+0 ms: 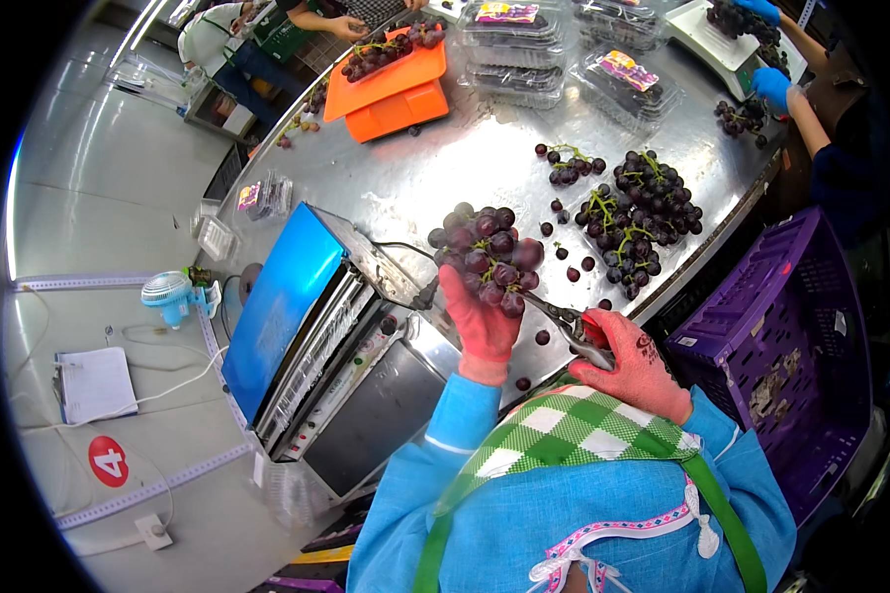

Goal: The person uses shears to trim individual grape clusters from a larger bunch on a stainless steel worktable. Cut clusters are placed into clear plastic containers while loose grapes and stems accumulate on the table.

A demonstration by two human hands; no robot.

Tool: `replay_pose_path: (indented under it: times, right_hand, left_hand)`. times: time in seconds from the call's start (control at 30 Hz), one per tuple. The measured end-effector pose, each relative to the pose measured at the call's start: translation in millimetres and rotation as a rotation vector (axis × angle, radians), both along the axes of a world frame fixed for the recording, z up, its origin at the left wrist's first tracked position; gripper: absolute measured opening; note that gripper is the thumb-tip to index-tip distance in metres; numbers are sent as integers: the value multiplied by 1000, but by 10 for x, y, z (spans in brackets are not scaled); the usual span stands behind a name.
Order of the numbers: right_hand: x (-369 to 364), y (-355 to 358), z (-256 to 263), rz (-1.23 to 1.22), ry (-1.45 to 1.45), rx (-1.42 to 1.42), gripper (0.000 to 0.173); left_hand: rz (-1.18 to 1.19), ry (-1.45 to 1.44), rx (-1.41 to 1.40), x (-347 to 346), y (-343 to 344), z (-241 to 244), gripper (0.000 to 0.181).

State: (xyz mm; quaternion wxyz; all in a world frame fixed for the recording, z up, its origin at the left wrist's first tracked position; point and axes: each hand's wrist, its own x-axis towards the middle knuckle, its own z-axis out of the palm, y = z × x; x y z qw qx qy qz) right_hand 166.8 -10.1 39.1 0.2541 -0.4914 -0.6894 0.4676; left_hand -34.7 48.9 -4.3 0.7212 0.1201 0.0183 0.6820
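My left hand (483, 330), in a pink-red glove, holds up a bunch of dark red grapes (489, 252) above the steel table (482, 159). In my right hand (632, 367), gloved alike, are metal pruning shears (575, 326) with red on the handle; their tip reaches the lower right edge of the bunch. Whether the blades touch a stem cannot be told. Right of the held bunch, a large pile of dark grapes (641, 215) with green stems lies on the table. A small grape cluster (571, 164) and several loose grapes lie between.
A blue-lidded film wrapping machine (289, 296) stands close on the left, a purple crate (767, 363) on the right. Across the table are an orange scale (397, 93), stacked clear grape boxes (512, 55) and a white scale (719, 44). Co-workers' hands are at both scales.
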Motion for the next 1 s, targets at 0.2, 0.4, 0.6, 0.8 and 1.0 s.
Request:
replay_pose_path:
  times: [0.2,0.4,0.6,0.8,1.0]
  right_hand:
    - [2,5,29,-19,12,-41,51]
    - [-36,7,-46,-63,35,-57,45]
    - [-86,-31,-192,-110,34,37,43]
    - [-59,-26,-163,-142,9,69,47]
    - [-33,-17,-252,-110,-9,168,51]
  left_hand:
    - [-7,-21,-51,15,-37,17,64]
    - [67,65,-93,54,-55,92,64]
    - [81,5,-46,-3,5,-14,63]
    - [177,82,-105,-70,18,22,64]
    - [186,158,-168,-69,-1,10,72]
